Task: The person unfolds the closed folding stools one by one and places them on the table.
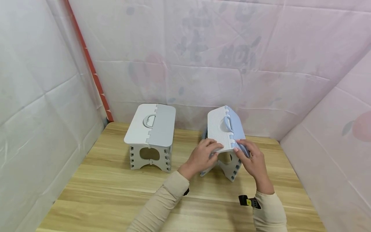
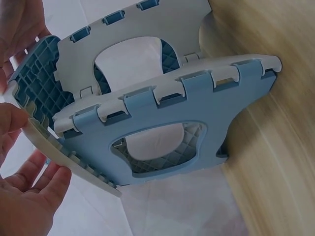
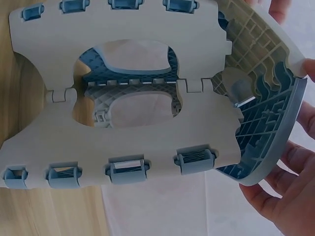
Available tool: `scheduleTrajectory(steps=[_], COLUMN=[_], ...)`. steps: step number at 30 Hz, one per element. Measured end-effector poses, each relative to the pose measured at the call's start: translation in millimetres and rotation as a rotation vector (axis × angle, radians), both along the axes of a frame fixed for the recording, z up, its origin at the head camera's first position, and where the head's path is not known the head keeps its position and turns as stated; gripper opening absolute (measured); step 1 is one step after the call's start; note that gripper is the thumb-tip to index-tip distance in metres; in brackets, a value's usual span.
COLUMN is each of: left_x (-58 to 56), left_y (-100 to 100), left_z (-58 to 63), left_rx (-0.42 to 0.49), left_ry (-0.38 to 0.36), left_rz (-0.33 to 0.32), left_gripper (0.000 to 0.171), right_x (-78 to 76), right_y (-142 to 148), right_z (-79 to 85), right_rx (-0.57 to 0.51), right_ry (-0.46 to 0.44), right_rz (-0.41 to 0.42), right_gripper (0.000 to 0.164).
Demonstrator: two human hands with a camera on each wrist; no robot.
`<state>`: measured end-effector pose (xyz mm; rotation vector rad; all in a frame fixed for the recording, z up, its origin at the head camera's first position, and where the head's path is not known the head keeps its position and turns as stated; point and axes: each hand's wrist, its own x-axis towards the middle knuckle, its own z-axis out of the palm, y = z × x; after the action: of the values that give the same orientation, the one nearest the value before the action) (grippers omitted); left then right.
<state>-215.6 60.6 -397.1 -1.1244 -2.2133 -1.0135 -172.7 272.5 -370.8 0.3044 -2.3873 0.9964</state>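
A white-and-blue folding step stool (image 1: 217, 120) stands on the right, its top bent into a ridge along the middle hinge. My left hand (image 1: 201, 158) holds the near edge of the white half; the left wrist view shows thumb and fingers on either side of that edge. On the blue half (image 1: 238, 126), my right hand (image 1: 252, 160) grips the near edge beside the hinge. From the right wrist view, the white end legs (image 3: 147, 142) are slightly folded at their centre joint, and the ribbed blue underside (image 3: 263, 128) is visible. A blue carry handle (image 1: 227, 123) sits at the ridge.
Another folding stool (image 1: 162, 125), white and grey with a flat top, stands unfolded on the left. Both stools are on a wood-grain table (image 1: 116, 193). Pale printed cloth (image 1: 203, 80) hangs behind and along both sides, with a red strip (image 1: 90, 64) at the back left.
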Motion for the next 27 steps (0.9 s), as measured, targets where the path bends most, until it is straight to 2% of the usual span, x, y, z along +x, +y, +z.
scheduleTrajectory(steps=[9,17,27], left_x=[-2.8,-4.9,-6.6], left_y=[-0.1,0.3,1.1], left_z=[2.1,3.3,4.6], left_rx=[-0.062,-0.083,-0.115], left_ry=[0.028,0.037,0.047], left_rz=[0.014,0.025,0.040], left_gripper=[0.027,0.027,0.028], right_x=[-1.4,-4.0,-5.9], right_y=[3.2,4.6,6.1], right_z=[1.6,0.7,0.5], right_rx=[0.043,0.070,0.103], right_ry=[-0.009,0.033,0.036], right_rz=[0.012,0.017,0.022], right_gripper=[0.029,0.031,0.032])
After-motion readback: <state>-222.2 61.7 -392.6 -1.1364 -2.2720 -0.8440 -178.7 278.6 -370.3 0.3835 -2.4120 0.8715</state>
